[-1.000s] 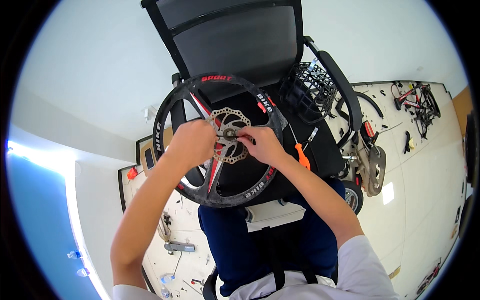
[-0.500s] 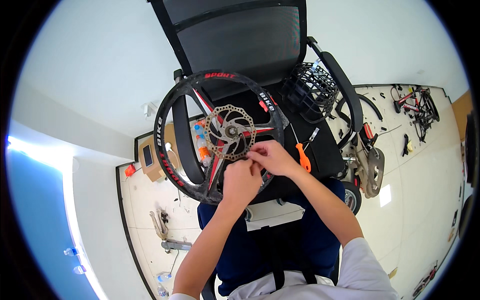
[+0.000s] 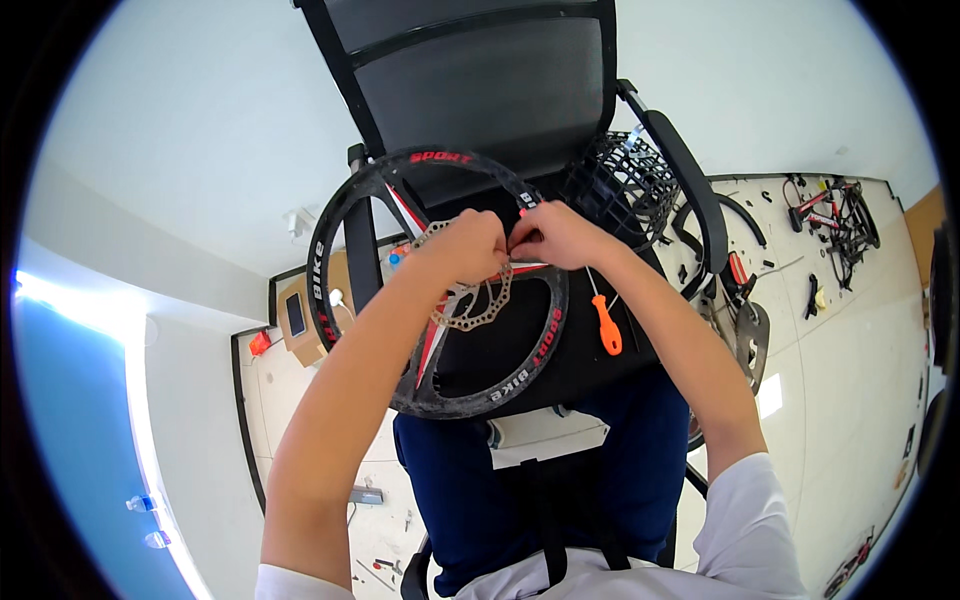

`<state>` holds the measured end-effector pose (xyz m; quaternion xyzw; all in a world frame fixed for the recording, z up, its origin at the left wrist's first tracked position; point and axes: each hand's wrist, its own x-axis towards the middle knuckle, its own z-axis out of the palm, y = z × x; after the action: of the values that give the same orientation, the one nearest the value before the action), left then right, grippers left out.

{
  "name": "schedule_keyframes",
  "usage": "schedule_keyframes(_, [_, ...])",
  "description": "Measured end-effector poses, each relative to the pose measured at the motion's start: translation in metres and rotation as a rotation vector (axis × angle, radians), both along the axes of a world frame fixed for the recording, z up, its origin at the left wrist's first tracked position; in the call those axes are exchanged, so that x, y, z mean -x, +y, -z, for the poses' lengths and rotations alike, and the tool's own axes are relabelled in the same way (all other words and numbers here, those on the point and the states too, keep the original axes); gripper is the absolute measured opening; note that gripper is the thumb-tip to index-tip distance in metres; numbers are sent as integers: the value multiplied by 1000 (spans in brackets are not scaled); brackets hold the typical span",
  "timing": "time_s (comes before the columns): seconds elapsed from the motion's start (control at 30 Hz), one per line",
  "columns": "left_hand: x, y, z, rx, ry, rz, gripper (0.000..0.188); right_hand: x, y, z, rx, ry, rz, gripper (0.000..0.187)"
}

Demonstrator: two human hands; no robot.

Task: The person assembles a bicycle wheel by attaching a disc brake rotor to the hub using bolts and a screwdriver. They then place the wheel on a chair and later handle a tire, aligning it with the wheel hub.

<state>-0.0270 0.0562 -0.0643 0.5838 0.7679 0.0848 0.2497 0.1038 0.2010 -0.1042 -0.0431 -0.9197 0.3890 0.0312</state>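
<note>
A black wheel [image 3: 452,405] with red and white spokes lies across the front of a black chair seat [image 3: 575,368]. At its hub is a silver brake disc [image 3: 470,322] with holes round its edge, partly covered by my left forearm. My left hand [image 3: 472,246] is closed, fingers curled at the disc's right edge. Meeting it there, my right hand [image 3: 562,236] pinches with thumb and fingers. Whatever sits between the fingertips is hidden. Just below my right wrist, an orange-handled screwdriver [image 3: 608,328] lies on the seat.
A black basket [image 3: 640,190] stands at the seat's back right, beside the armrest [image 3: 685,180]. On the right floor are a red-handled tool [image 3: 738,266] and a dark bike frame [image 3: 845,225]. To the left, a cardboard box [image 3: 305,340] bears a phone [image 3: 295,313].
Both hands have moved from the disc's lower right up to its right edge, away from me. My left forearm now crosses the wheel, and my right arm hides a small silver item on the seat.
</note>
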Motion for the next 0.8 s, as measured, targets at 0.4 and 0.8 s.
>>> schedule_keyframes(0.4, [9, -6, 9, -51, -41, -253, 23, 15, -12, 1, 232, 274, 293, 25])
schedule_keyframes(0.8, [15, -52, 5, -308, -242, -359, 19, 34, -41, 2, 342, 151, 223, 14])
